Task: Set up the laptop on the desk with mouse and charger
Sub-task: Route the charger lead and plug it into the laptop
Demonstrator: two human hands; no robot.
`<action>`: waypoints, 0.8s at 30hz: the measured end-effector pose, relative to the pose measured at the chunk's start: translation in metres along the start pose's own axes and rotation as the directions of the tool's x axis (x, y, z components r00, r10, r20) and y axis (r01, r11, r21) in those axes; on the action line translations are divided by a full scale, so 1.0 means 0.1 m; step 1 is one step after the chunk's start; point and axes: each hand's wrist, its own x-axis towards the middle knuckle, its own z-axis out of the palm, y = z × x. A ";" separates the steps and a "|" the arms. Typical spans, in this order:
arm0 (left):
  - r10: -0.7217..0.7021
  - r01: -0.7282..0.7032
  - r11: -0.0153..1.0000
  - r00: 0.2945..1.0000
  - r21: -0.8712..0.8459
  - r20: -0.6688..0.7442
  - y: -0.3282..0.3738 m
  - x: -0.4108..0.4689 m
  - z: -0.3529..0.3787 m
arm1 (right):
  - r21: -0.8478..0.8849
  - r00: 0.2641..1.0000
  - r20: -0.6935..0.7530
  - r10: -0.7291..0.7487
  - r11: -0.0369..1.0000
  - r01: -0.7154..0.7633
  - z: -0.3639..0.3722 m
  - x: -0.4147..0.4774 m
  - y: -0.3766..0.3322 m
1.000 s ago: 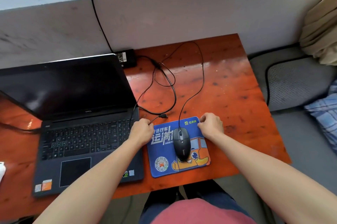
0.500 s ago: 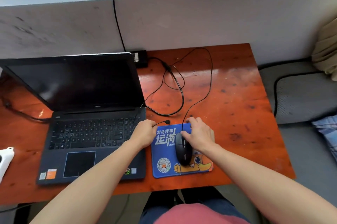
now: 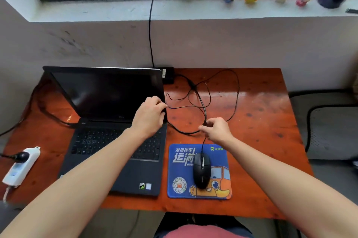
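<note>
Laptop [image 3: 108, 92] open under the left hand [image 3: 149, 115], mouse [image 3: 201, 172] on its pad [image 3: 219, 189] just below the right hand [image 3: 217, 130]; both hands pinch cables [image 3: 238, 92], so plugging in seems unfinished.

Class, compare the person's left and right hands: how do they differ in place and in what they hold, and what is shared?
The left hand is over the laptop, at its screen's right edge; the right hand is over bare desk behind the mouse pad. The left hand holds a thin cable beside the screen; the right hand pinches the mouse cable just beyond the pad. Shared: both hold black cable, palms down.
</note>
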 end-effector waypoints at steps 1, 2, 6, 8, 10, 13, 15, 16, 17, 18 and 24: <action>-0.023 0.023 1.000 0.999 0.006 -0.034 -0.05 -0.02 0.01 | 0.066 0.997 -0.034 0.062 0.996 -0.060 -0.04 0.03 0.04; -0.049 0.049 0.999 0.998 0.007 -0.049 -0.09 -0.07 0.03 | 0.124 0.993 -0.046 0.112 0.987 -0.106 -0.07 0.05 0.05; -0.182 0.176 0.982 0.976 0.062 0.118 -0.32 -0.36 0.30 | 0.235 0.978 -0.069 0.199 0.956 -0.178 0.10 0.03 0.01; -0.253 0.229 0.966 0.933 0.120 0.258 -0.46 -0.53 0.44 | 0.097 0.979 -0.165 0.120 0.990 -0.105 0.27 -0.01 -0.01; -0.298 0.251 0.952 0.887 0.174 0.353 -0.61 -0.67 0.56 | 0.007 0.986 -0.163 0.045 0.999 -0.044 0.45 -0.03 -0.06; -0.300 0.232 0.949 0.868 0.212 0.396 -0.80 -0.77 0.67 | 0.119 0.995 -0.066 0.069 0.991 -0.061 0.76 0.04 -0.15; -0.253 0.174 0.956 0.897 0.236 0.362 -0.90 -0.79 0.72 | 0.163 0.989 0.026 0.148 0.975 -0.151 0.98 0.10 -0.18; -0.225 0.143 0.959 0.910 0.245 0.348 -0.94 -0.79 0.75 | 0.183 0.977 0.076 0.198 0.961 -0.209 1.07 0.11 -0.18; -0.197 0.116 0.962 0.921 0.246 0.335 -1.00 -0.80 0.77 | 0.203 0.966 0.110 0.235 0.946 -0.253 1.17 0.14 -0.18; -0.169 0.091 0.965 0.933 0.246 0.318 -1.02 -0.80 0.79 | 0.197 0.961 0.119 0.248 0.943 -0.268 1.21 0.16 -0.17; -0.038 -0.016 0.978 0.967 0.208 0.250 -1.17 -0.92 0.84 | -0.468 0.998 -0.065 -0.010 0.884 -0.021 1.09 0.13 -0.15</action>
